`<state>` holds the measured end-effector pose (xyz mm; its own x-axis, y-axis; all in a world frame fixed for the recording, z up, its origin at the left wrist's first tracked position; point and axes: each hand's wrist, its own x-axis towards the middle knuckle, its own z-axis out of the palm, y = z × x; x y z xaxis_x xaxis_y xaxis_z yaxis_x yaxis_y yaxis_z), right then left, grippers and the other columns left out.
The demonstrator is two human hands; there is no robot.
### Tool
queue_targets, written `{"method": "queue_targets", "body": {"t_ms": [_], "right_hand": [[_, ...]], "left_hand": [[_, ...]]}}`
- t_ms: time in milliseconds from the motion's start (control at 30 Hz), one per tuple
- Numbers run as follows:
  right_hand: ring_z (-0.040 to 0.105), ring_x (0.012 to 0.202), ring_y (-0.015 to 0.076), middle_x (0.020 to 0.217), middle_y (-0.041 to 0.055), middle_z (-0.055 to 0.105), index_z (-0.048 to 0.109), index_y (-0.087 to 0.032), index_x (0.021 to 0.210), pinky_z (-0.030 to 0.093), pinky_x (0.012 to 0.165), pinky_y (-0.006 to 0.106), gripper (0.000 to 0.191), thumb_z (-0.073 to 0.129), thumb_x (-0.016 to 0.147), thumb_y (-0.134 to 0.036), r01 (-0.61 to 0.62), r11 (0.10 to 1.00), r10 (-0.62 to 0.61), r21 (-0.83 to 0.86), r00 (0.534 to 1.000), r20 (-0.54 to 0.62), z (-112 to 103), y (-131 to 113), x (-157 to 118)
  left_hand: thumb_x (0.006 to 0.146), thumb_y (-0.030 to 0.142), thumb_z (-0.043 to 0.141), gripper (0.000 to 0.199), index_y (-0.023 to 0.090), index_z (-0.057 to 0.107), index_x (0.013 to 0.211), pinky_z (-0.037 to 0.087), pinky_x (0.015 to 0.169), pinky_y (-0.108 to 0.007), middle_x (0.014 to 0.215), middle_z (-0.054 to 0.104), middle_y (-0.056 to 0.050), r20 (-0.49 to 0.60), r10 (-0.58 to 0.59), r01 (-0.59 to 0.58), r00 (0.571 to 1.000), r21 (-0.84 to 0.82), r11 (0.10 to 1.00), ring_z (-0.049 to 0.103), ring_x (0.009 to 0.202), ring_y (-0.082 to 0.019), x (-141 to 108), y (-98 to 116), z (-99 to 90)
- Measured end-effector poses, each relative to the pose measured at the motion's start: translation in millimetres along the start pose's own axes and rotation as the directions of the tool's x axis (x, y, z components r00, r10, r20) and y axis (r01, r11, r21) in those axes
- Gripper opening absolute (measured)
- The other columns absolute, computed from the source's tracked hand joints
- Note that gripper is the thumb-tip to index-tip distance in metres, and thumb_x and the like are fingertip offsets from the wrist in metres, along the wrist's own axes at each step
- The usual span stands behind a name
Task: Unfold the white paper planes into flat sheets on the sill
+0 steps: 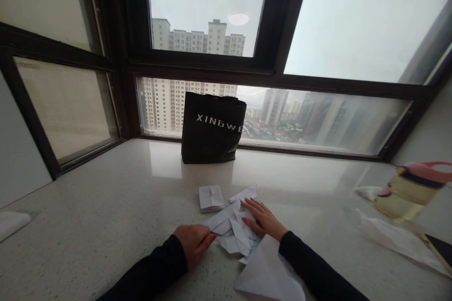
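My left hand (195, 243) is closed, thumb against fingers, on the near left end of a folded white paper strip (221, 219). Fingers outstretched, my right hand (262, 217) lies flat over a loose pile of folded paper pieces (237, 241), touching the ones beneath it. Its palm hides part of the pile. Beyond the hands sits a small stack of folded paper squares (211, 197). Larger white paper sheets (269, 273) with creases lie nearest me, partly under my right forearm.
A black bag (213, 129) stands upright on the speckled white counter (116, 225), against the window. At the right are a yellowish bottle with a pink lid (409, 188), a crumpled clear plastic wrapper (391, 237) and a dark phone-like object (439, 248). A white object (13, 223) lies at far left.
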<state>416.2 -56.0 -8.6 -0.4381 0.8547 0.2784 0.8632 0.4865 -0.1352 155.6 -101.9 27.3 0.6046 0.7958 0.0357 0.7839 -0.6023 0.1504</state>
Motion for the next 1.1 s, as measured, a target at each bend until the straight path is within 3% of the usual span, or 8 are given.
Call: {"method": "queue_targets", "body": {"t_ms": [900, 1100], "right_hand": [[0.037, 0.11, 0.0239, 0.119, 0.0074, 0.044, 0.043, -0.022, 0.117, 0.03, 0.089, 0.043, 0.044, 0.039, 0.077, -0.042, 0.002, 0.998, -0.003, -0.06, 1.0, -0.015, -1.0, -1.8, -1.5], [0.036, 0.11, 0.0249, 0.12, 0.0092, 0.043, 0.043, -0.018, 0.117, 0.031, 0.089, 0.044, 0.046, 0.038, 0.077, -0.042, 0.006, 0.998, -0.005, -0.065, 1.0, 0.003, -2.9, -2.4, -0.7]], "left_hand": [[0.083, 0.045, 0.008, 0.05, 0.02, 0.048, 0.067, 0.03, 0.046, -0.023, 0.063, 0.055, -0.002, -0.036, 0.023, -0.024, 0.999, -0.03, 0.999, 0.051, 0.057, -0.016, -1.0, -1.7, 0.8], [0.083, 0.044, 0.009, 0.048, 0.02, 0.047, 0.068, 0.03, 0.046, -0.023, 0.064, 0.056, -0.002, -0.029, 0.023, -0.024, 0.999, -0.02, 1.0, 0.051, 0.059, -0.016, -0.4, -1.2, 0.4]]}}
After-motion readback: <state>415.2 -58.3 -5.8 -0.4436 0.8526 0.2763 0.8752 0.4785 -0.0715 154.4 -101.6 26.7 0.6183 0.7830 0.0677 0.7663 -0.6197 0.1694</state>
